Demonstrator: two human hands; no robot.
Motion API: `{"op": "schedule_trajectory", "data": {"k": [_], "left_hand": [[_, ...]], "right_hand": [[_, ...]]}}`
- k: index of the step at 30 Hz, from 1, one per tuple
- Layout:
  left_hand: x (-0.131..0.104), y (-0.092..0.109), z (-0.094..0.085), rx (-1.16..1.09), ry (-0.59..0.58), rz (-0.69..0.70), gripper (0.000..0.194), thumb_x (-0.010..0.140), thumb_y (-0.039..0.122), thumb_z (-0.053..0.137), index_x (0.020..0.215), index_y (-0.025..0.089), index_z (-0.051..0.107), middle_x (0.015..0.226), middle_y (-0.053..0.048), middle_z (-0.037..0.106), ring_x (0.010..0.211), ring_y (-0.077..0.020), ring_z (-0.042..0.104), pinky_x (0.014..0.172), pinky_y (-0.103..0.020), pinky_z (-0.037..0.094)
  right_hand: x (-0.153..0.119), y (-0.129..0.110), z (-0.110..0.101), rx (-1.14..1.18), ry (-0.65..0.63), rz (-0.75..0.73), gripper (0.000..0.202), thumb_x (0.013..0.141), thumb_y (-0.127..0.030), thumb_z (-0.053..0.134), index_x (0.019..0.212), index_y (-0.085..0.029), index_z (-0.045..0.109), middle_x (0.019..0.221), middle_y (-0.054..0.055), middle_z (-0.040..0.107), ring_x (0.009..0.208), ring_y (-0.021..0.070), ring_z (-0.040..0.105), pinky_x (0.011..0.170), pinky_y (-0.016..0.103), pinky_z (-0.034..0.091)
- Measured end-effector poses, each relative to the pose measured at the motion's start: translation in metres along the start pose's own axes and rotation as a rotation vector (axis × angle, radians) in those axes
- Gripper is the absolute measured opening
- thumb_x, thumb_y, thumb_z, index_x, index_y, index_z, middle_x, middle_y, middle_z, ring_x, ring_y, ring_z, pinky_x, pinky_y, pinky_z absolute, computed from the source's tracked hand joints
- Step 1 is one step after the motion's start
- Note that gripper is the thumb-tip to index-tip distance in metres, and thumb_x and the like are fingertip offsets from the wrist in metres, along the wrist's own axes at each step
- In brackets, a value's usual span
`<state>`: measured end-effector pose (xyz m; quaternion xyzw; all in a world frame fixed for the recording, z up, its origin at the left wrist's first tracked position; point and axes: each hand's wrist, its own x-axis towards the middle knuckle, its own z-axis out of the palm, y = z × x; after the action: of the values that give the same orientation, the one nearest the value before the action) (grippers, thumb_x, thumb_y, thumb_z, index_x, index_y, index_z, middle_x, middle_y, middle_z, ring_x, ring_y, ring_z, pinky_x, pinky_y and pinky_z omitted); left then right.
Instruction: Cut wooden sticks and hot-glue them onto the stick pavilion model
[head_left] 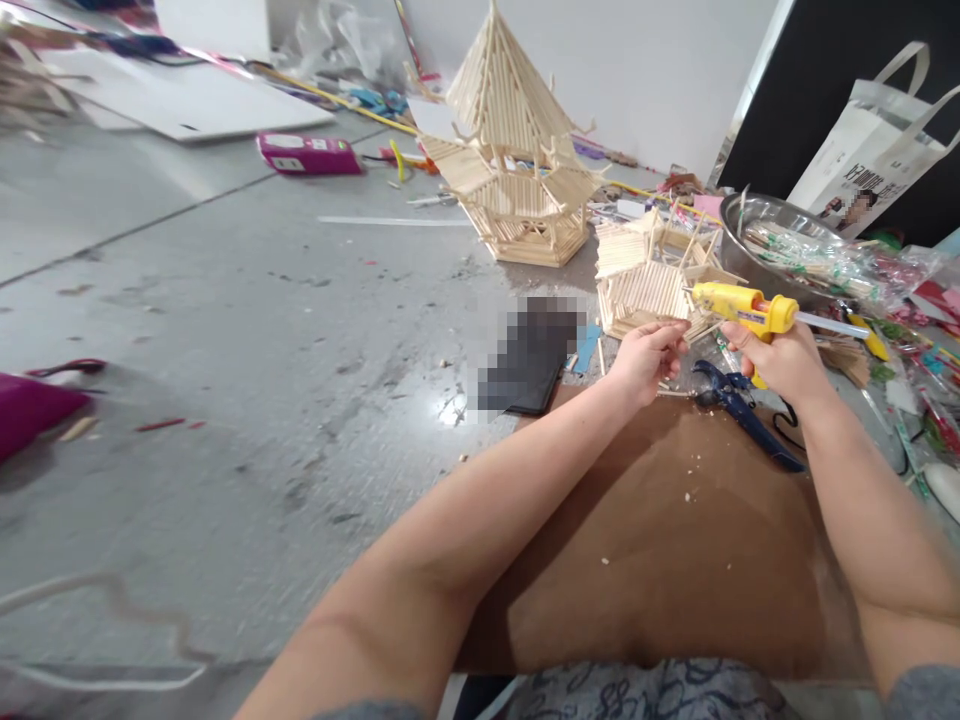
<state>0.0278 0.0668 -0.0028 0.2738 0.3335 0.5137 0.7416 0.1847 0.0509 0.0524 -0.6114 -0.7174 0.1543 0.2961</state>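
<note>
Lg. stick tower, 12 o'clock: roofed, looked compl. Sm. stick structure, 2 o'clock: slatted panels were on, top had gaps; seemed part-built, upper work left. L hand, 3 o'clock: fingertips bunched; grip & contents couldn't be told. R hand, 3 o'clock: wrapped rnd yellow glue gun. Grey surface, 9 o'clock: was scuffed, w/ scraps. Brown board, 4 o'clock. Metal bowl & tote bag stood 2 o'clock.

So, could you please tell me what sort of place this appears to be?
Probably an informal craft workspace: the right hand holds a yellow glue gun, with a blue pruner-like tool nearby and a pagoda-shaped stick model beyond.
</note>
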Motion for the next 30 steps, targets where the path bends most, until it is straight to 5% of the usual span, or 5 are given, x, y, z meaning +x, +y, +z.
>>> {"op": "schedule_trajectory", "data": {"k": [14, 18, 25, 30], "left_hand": [[0.004, -0.003, -0.005, -0.011, 0.002, 0.030, 0.002, 0.075, 0.014, 0.054, 0.076, 0.013, 0.055, 0.051, 0.004, 0.050, 0.033, -0.0038, 0.041, 0.034, -0.018, 0.026], [0.000, -0.004, -0.005, 0.021, 0.030, 0.009, 0.004, 0.074, 0.012, 0.052, 0.076, 0.014, 0.055, 0.050, 0.004, 0.050, 0.033, -0.0040, 0.041, 0.035, -0.018, 0.027], [-0.006, -0.021, 0.001, 0.287, 0.053, -0.047, 0.004, 0.074, 0.013, 0.052, 0.075, 0.015, 0.055, 0.050, 0.005, 0.052, 0.030, -0.0033, 0.039, 0.034, -0.018, 0.025], [-0.010, -0.029, 0.007, 0.477, 0.056, -0.020, 0.008, 0.074, 0.010, 0.049, 0.075, 0.014, 0.055, 0.051, 0.005, 0.051, 0.030, -0.0033, 0.039, 0.033, -0.017, 0.026]], "right_hand": [[-0.006, -0.002, -0.005, 0.084, -0.007, 0.005, 0.035, 0.072, -0.054, 0.055, 0.063, -0.020, 0.058, 0.039, -0.004, 0.049, 0.037, 0.0123, 0.048, 0.043, 0.028, 0.040], [-0.017, 0.008, -0.021, 0.292, 0.192, 0.158, 0.034, 0.068, -0.051, 0.061, 0.069, -0.017, 0.059, 0.047, -0.001, 0.054, 0.041, 0.0120, 0.050, 0.040, 0.025, 0.038], [-0.047, 0.080, -0.063, 0.581, 0.388, 0.485, 0.035, 0.059, -0.047, 0.070, 0.073, -0.018, 0.057, 0.063, 0.003, 0.057, 0.038, 0.0090, 0.045, 0.036, 0.026, 0.035], [-0.066, 0.152, -0.080, 0.576, 0.283, 0.694, 0.036, 0.062, -0.053, 0.065, 0.067, -0.019, 0.056, 0.059, 0.006, 0.057, 0.039, 0.0120, 0.050, 0.041, 0.029, 0.041]]}}
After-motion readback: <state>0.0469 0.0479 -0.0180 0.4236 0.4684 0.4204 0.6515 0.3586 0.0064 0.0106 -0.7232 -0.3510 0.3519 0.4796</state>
